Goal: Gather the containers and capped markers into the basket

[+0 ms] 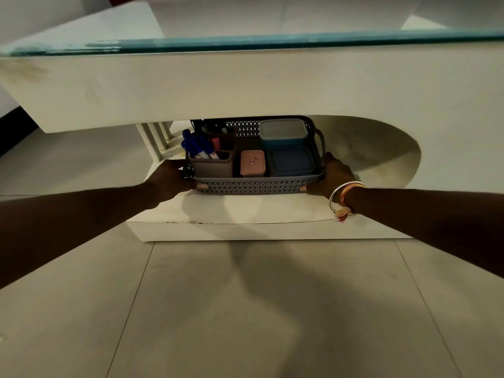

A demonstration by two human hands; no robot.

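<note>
A grey perforated basket (pixel 253 185) sits on the lower shelf under the table. My left hand (pixel 174 177) grips its left end and my right hand (pixel 334 175) grips its right end. Inside, a brown holder (pixel 212 166) at the left carries several blue-capped markers (pixel 195 147). A small pink lidded container (pixel 252 162) stands in the middle. A flat blue lidded container (pixel 291 162) lies at the right, with a taller blue container (pixel 283 132) behind it. The basket's back is partly hidden under the table's apron.
The white table has a glass top (pixel 245 42) and a deep apron (pixel 245 85) overhanging the low white shelf (pixel 259 214). A curved white wall (pixel 381 148) closes the shelf on the right. Slatted legs (pixel 155 137) stand at the left. Grey floor tiles (pixel 245 309) lie below.
</note>
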